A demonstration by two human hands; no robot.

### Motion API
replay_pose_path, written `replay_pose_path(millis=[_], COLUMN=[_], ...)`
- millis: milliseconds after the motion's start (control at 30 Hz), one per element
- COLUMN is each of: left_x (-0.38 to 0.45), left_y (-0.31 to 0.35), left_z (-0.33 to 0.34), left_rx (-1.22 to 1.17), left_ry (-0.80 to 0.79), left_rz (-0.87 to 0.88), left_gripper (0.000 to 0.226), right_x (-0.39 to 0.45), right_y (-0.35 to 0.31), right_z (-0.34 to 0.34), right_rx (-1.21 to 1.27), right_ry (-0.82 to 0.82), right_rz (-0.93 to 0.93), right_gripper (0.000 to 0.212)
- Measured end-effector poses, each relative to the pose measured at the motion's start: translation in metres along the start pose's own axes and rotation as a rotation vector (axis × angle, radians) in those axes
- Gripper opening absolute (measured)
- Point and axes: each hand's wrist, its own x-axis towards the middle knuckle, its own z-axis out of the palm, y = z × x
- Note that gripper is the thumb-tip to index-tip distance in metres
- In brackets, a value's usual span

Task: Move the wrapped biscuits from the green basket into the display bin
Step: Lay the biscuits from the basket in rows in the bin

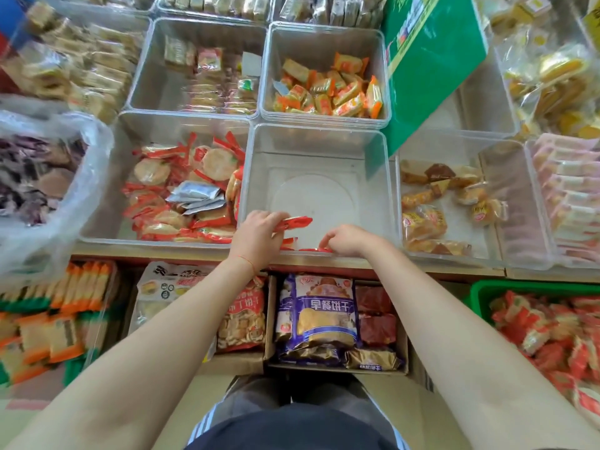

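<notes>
Left hand [259,233]: fingers pinched on a red wrapped biscuit [293,222], held flat just over the near wall of the clear display bin [316,151], evidently for laying down rather than dropping. Right hand [345,240]: fingers curled down onto another red pack [316,250] at the bin's near edge (grip or mere contact cannot be told). Bin otherwise bare. Green basket [480,289], low right, well apart, holds many red packs yet to move
</notes>
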Motion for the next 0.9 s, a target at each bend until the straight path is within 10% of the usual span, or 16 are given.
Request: replay_pose_path(millis=[233, 467, 900], left_x=[0.021, 0.029, 0.012], left_y=[0.008, 0.019, 0.01], left_z=[-0.012, -0.007, 0.003], left_rx=[-0.022, -0.069, 0.012], left_ry=[-0.106, -0.158, -0.422], left_rz=[-0.001, -0.118, -0.17], left_gripper=[0.034, 0.05, 0.037], right_x=[-0.006, 0.006, 0.016], right_y=[-0.011, -0.006, -0.003], right_z=[-0.018, -0.018, 0.0], right_rx=[0.307, 0.269, -0.019], right_ry=[0.254, 0.516, -0.01], right_rz=[-0.246, -0.136, 0.034], right_gripper=[0.065, 0.024, 0.042])
